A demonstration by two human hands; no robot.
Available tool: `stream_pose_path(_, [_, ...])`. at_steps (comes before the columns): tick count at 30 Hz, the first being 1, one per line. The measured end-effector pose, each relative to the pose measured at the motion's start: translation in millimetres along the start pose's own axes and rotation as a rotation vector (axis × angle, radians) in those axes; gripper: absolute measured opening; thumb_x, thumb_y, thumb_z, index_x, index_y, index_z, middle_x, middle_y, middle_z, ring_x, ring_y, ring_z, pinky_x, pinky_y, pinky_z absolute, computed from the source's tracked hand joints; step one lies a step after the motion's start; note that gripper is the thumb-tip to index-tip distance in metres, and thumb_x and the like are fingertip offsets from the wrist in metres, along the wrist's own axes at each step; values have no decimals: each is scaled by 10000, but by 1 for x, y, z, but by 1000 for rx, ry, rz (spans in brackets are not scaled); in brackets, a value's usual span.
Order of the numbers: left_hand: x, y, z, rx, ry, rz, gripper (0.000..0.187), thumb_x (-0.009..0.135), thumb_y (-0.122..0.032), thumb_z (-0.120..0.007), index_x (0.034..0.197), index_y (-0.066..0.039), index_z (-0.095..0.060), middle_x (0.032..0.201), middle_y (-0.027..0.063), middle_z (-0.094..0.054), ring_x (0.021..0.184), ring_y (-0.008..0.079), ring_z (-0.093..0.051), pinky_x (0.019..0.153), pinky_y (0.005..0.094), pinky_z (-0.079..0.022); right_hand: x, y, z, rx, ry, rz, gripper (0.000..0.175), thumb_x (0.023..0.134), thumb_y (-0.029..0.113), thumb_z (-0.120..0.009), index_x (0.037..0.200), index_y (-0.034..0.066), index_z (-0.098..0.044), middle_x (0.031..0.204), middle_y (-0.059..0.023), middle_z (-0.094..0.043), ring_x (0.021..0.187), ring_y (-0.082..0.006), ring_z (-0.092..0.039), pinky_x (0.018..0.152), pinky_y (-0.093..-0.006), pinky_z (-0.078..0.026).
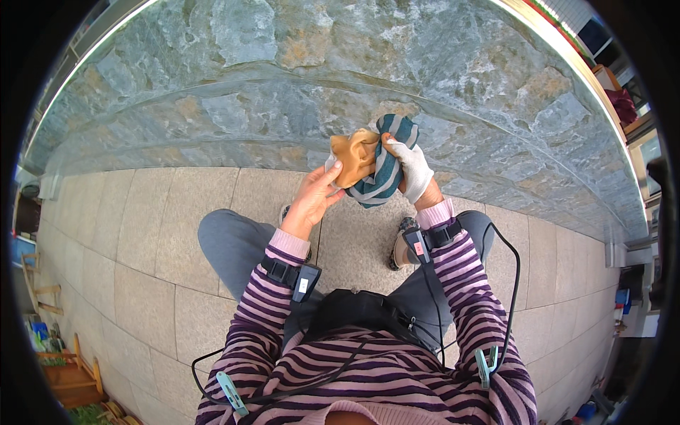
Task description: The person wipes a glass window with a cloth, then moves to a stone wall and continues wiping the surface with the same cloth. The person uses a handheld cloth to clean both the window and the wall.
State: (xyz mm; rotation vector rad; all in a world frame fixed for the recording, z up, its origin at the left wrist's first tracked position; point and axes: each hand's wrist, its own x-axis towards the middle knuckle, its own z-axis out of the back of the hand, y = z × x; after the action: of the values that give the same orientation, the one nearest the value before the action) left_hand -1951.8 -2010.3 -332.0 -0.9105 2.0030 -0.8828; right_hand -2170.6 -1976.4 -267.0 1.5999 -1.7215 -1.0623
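My bare left hand pinches the near left edge of a crumpled tan piece with a smooth face and a white edge. It looks like a coated work glove, but its folds hide the full shape. A white glove covers my right hand, and its thumb presses on a bunched teal cloth with grey stripes. The cloth touches the right side of the tan piece. Both things are held above the paving, in front of the stone wall. The fingers of my right hand are mostly hidden behind the cloth.
A stone-clad wall with stepped ledges curves across the front. Stone paving lies under my bent legs. Black cables run along both sleeves, held by clothes pegs. A wooden chair stands at the lower left.
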Motion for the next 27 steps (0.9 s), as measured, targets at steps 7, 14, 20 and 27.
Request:
stream_pose_path(7, [-8, -22, 32, -58, -241, -278, 261, 992, -312, -728, 1189, -150, -669, 1078, -13, -717, 967, 130, -684, 811, 348, -562, 15, 2, 42, 98, 81, -92, 504, 976, 297, -731, 1374, 50, -544, 1290, -92, -629, 1171, -292, -644, 951, -477, -573])
stream_pose_path(14, [-16, -40, 84, 559, -298, -382, 261, 969, -290, -749, 1058, -45, -757, 953, -1, -730, 749, 74, -653, 639, 263, -524, 36, -24, 47, -413, -95, -181, 448, 962, 287, -732, 1331, 60, -620, 1147, -102, -718, 1007, -215, -696, 869, -362, -559])
stream_pose_path(20, [27, -32, 130, 910, -349, -645, 361, 932, -353, -769, 1084, -25, -776, 885, 32, -742, 848, 131, -674, 767, 308, -530, 39, -56, 38, -1356, 283, 99, 615, 894, 317, -756, 1450, 146, -558, 1283, -196, -670, 1170, -370, -649, 977, -421, -517])
stream_pose_path(27, [40, -23, 109, 620, -196, -148, 367, 956, -327, -745, 1096, 12, -759, 952, 34, -747, 844, 113, -670, 751, 296, -527, 23, -74, 29, -1635, 297, -120, 567, 879, 355, -746, 1408, 222, -593, 1118, -222, -724, 1049, -416, -685, 875, -454, -543])
